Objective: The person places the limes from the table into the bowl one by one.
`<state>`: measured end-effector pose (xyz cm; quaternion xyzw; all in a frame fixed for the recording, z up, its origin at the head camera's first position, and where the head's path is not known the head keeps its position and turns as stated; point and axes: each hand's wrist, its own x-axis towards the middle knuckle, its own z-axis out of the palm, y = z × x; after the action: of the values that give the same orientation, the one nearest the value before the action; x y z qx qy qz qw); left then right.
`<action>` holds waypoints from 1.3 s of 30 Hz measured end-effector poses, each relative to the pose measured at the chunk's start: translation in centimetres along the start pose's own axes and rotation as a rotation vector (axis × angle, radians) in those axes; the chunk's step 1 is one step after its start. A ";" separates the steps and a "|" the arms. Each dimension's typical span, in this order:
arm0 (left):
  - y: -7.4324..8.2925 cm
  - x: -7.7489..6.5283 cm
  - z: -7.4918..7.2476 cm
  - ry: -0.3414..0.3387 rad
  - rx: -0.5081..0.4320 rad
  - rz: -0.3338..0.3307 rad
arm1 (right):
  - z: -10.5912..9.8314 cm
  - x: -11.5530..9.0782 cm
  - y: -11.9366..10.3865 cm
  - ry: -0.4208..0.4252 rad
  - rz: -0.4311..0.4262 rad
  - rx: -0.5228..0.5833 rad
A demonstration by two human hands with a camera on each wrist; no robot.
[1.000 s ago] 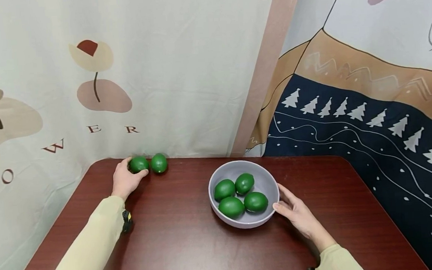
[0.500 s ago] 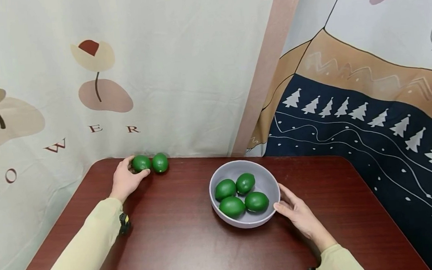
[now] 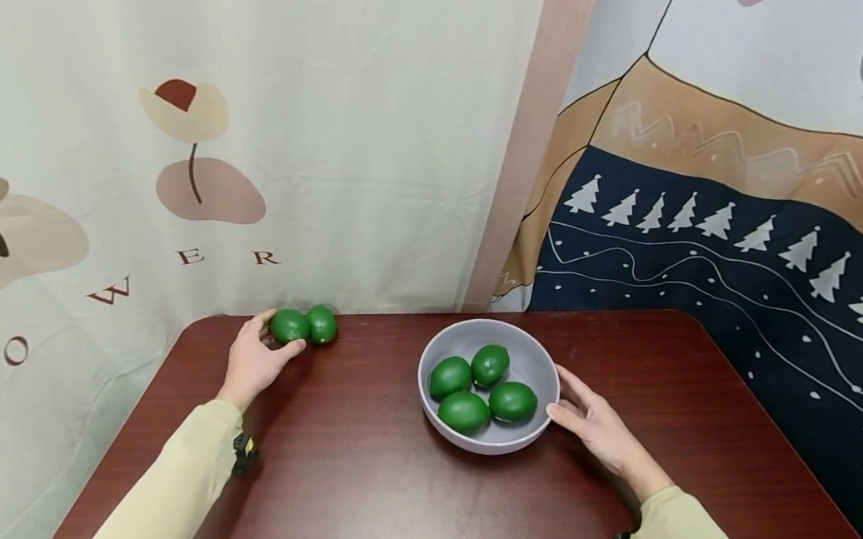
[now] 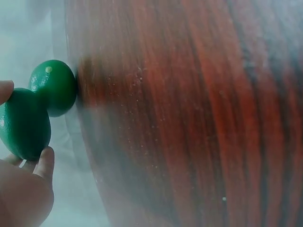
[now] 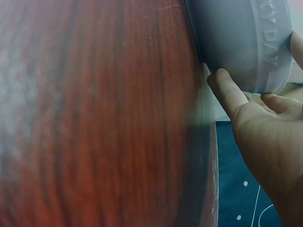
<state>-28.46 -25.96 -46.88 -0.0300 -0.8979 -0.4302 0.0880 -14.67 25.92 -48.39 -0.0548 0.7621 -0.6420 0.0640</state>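
At the table's back left, my left hand holds a green lime between thumb and fingers. In the left wrist view, that lime appears to touch a second lime beside it. A grey bowl with several limes inside stands right of the table's middle. My right hand grips the bowl's right side, thumb in front and fingers farther back. In the right wrist view, its fingers lie along the bowl's outer wall, below raised lettering.
The dark red wooden table has its back edge against a pale printed curtain. A dark blue cloth with white trees hangs at the right. Bare tabletop lies between the two limes and the bowl.
My left hand has slid the lime slightly right, closing the gap to the second lime. My right hand and the bowl have stayed in place.
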 end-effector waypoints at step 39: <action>4.5 -1.8 2.0 -0.152 -0.064 0.151 | 0.1 0.0 -0.2 0.001 -0.004 -0.004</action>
<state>-26.38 -21.59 -45.01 -0.1327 -0.8830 -0.4473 0.0507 -14.61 25.83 -48.20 -0.0563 0.7633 -0.6405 0.0620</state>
